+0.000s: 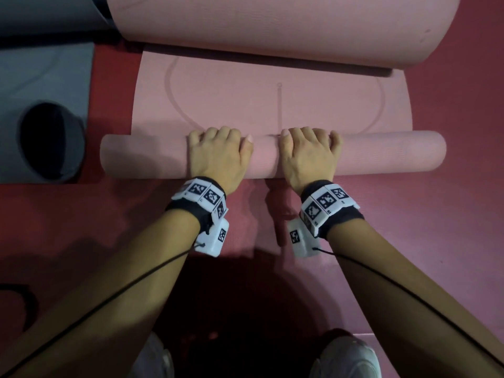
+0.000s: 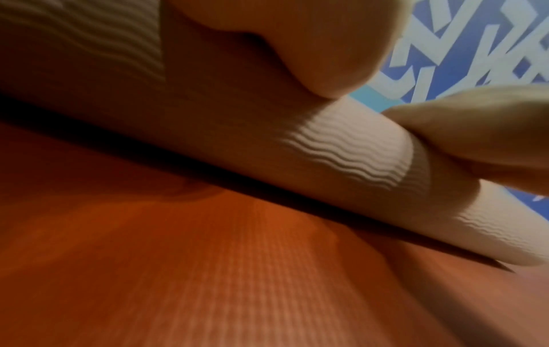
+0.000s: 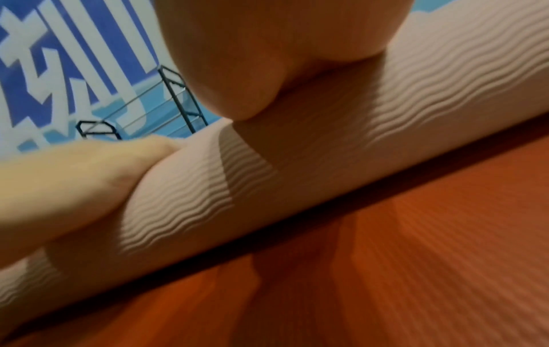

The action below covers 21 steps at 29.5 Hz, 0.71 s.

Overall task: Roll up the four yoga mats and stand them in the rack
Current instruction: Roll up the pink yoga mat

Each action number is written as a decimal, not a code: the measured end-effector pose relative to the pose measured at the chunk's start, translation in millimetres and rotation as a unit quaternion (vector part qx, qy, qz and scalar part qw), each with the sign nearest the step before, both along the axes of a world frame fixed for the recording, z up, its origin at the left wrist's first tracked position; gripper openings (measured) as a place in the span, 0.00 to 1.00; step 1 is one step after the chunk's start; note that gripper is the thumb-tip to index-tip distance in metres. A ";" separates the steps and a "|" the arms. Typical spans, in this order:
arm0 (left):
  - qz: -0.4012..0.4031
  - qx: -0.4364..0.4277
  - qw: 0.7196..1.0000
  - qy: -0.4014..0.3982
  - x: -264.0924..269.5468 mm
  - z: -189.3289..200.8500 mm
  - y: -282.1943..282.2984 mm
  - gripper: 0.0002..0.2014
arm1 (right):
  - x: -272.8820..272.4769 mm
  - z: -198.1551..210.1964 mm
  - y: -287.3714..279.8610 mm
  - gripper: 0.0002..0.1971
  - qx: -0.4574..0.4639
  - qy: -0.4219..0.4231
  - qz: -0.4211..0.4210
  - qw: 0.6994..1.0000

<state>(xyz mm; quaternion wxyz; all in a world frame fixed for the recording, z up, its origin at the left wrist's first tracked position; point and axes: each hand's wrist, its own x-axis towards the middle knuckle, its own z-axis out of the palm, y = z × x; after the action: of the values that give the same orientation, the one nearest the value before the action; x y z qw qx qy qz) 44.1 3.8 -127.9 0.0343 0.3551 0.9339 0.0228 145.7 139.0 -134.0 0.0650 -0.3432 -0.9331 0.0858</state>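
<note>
A pink yoga mat lies half rolled across a red mat; its roll (image 1: 381, 154) runs left to right, with the flat part (image 1: 231, 105) stretching away from me. My left hand (image 1: 218, 151) and right hand (image 1: 308, 151) sit side by side on the middle of the roll, fingers curled over its far side. The wrist views show the ribbed roll (image 2: 326, 145) (image 3: 386, 117) close up under each palm. A black wire rack (image 3: 178, 98) stands far off by the wall.
A second pink mat (image 1: 272, 20) lies curled at the far end. A grey mat (image 1: 41, 77) lies on the left, its rolled end (image 1: 49, 140) open toward me. The red mat (image 1: 409, 227) covers the floor below. My shoes (image 1: 351, 356) are at the bottom edge.
</note>
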 end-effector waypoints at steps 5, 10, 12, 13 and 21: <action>0.016 -0.023 0.998 -0.051 -21.6 8.9 17.7 0.28 | 16.5 -9.2 -3.7 0.25 0.015 0.036 -0.004 0.999; 0.022 -0.002 0.999 -0.047 -19.4 3.1 17.3 0.28 | 1.7 -12.4 3.3 0.22 0.039 0.046 -0.014 0.998; 0.018 0.035 0.999 -0.029 -8.4 -2.8 12.3 0.26 | -7.4 -9.5 9.4 0.21 0.037 0.040 -0.013 0.998; 0.012 0.050 0.999 -0.013 -4.5 -5.8 9.9 0.25 | -11.4 -7.7 12.1 0.22 0.030 0.035 -0.011 0.999; -0.002 0.018 0.999 -0.034 -35.0 2.6 27.5 0.31 | 5.2 -0.8 26.2 0.40 -0.028 0.000 0.107 0.994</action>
<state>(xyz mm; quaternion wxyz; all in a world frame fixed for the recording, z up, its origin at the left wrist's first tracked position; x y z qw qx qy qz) 9.1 31.3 -125.2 0.0591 0.3564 0.9310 0.0519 150.9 165.2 -134.8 0.0457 -0.2433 -0.9616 0.1181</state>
